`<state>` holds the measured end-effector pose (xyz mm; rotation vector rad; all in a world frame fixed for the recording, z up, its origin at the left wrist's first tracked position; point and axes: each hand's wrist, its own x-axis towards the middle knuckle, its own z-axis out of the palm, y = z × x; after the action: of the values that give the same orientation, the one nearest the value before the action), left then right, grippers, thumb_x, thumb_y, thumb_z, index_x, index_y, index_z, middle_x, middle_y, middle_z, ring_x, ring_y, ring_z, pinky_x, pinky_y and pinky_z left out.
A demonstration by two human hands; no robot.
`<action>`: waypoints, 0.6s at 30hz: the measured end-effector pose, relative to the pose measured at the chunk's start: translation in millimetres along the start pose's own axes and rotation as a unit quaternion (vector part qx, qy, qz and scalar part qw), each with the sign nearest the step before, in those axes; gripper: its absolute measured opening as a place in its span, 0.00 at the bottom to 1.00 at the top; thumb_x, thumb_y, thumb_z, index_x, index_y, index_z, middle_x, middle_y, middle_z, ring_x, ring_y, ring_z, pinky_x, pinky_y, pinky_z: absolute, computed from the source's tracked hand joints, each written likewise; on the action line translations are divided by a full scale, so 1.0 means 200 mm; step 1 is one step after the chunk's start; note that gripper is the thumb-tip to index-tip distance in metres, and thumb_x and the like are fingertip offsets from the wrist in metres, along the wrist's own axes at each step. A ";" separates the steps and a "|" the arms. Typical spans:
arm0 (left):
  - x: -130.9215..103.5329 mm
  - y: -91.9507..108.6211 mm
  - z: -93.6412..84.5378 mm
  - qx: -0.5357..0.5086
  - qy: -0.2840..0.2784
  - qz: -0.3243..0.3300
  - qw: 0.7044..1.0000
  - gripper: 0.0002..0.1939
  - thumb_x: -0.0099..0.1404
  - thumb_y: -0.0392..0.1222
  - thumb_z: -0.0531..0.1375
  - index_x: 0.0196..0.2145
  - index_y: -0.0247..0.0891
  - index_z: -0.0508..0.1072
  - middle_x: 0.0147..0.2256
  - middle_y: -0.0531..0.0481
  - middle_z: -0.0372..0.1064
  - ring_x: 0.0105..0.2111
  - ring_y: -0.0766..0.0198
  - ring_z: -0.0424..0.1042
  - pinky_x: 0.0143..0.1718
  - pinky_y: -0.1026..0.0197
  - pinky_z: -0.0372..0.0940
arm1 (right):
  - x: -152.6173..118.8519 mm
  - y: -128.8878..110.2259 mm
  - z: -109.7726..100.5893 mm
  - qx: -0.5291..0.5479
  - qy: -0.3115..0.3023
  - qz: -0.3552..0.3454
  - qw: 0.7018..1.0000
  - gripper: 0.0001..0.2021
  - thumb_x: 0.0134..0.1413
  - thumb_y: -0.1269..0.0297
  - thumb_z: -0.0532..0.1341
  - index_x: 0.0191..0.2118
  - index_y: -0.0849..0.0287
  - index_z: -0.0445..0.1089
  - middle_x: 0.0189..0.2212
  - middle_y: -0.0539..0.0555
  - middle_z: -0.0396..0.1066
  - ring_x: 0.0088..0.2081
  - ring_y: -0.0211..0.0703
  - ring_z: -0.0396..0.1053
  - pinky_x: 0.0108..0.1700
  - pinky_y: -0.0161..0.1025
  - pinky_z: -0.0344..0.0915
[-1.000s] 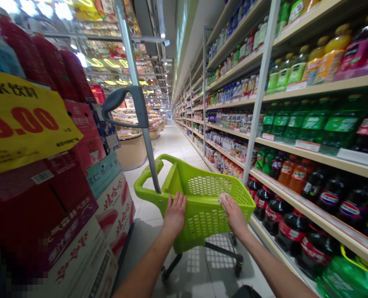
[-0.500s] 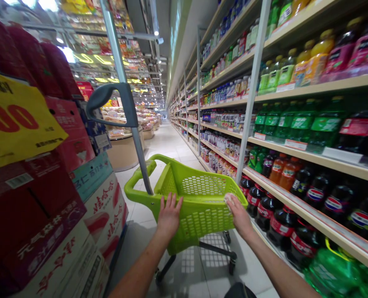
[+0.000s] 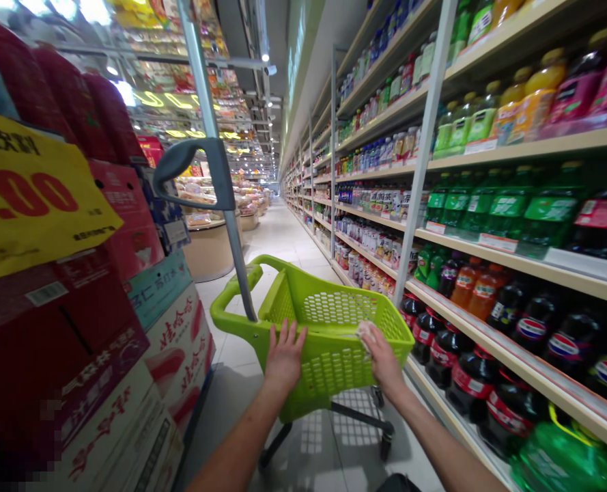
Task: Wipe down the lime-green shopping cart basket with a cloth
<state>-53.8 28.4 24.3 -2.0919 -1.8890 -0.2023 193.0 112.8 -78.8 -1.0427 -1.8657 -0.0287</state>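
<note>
A green shopping cart [image 3: 334,369] with perforated basket walls stands side-on in front of me, its inside visible from above. My left hand [image 3: 284,355] lies on the near rim of the basket with its fingers spread, holding nothing. Further right on the same rim, my right hand [image 3: 382,359] presses a crumpled whitish cloth [image 3: 365,329] against the edge, fingers closed over it. A metal pole [image 3: 239,263] with a grey looped handle [image 3: 221,174] rises at the cart's left end.
Shelves of bottled drinks [image 3: 508,249] run along the right side, close to the cart. Stacked cartons [image 3: 175,342] and a yellow price sign [image 3: 37,198] stand at the left. A tiled aisle [image 3: 283,232] stretches ahead, past round display stands [image 3: 208,253].
My right hand has slid left along the rim with the cloth, nearer to my left hand. My left hand stays on the rim. The whole view has shifted slightly.
</note>
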 end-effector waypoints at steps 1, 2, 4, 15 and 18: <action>0.00 0.00 0.00 -0.003 -0.001 0.000 1.000 0.30 0.56 0.34 0.50 0.57 0.41 0.55 0.59 0.42 0.50 0.60 0.49 0.43 0.58 0.42 0.34 | -0.01 0.08 -0.05 -0.019 0.024 0.038 0.999 0.26 0.42 0.80 0.46 0.46 0.58 0.68 0.55 0.56 0.58 0.58 0.45 0.52 0.57 0.49 0.53; 0.00 0.00 0.00 -0.006 -0.002 0.000 1.000 0.30 0.56 0.35 0.51 0.57 0.41 0.55 0.59 0.41 0.50 0.60 0.48 0.42 0.58 0.41 0.34 | -0.02 0.16 -0.09 -0.039 0.051 0.079 0.995 0.26 0.42 0.79 0.46 0.45 0.59 0.69 0.55 0.56 0.58 0.57 0.46 0.53 0.57 0.49 0.54; 0.00 0.01 0.00 -0.010 -0.003 -0.005 1.000 0.30 0.55 0.35 0.52 0.57 0.40 0.55 0.59 0.40 0.50 0.60 0.47 0.41 0.58 0.41 0.32 | -0.03 0.23 -0.13 -0.064 0.094 0.146 0.983 0.25 0.41 0.79 0.46 0.44 0.60 0.70 0.55 0.58 0.58 0.56 0.48 0.55 0.56 0.48 0.54; 0.01 0.02 0.00 -0.021 -0.012 -0.003 1.000 0.32 0.54 0.35 0.52 0.58 0.40 0.54 0.59 0.40 0.50 0.60 0.47 0.41 0.58 0.41 0.32 | -0.01 -0.03 0.00 0.003 -0.012 0.053 0.999 0.26 0.44 0.79 0.46 0.48 0.57 0.67 0.57 0.56 0.55 0.57 0.46 0.53 0.56 0.48 0.55; 0.01 0.03 0.00 -0.024 -0.010 -0.008 1.000 0.32 0.54 0.35 0.52 0.57 0.39 0.55 0.59 0.40 0.50 0.60 0.46 0.41 0.58 0.41 0.32 | -0.01 0.05 -0.06 -0.062 0.041 0.141 0.987 0.25 0.43 0.79 0.47 0.48 0.57 0.67 0.56 0.56 0.55 0.55 0.48 0.57 0.53 0.47 0.60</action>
<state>-47.8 28.8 24.6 -2.1185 -1.9311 -0.2333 208.1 112.3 -78.3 -1.3636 -1.6444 -0.0216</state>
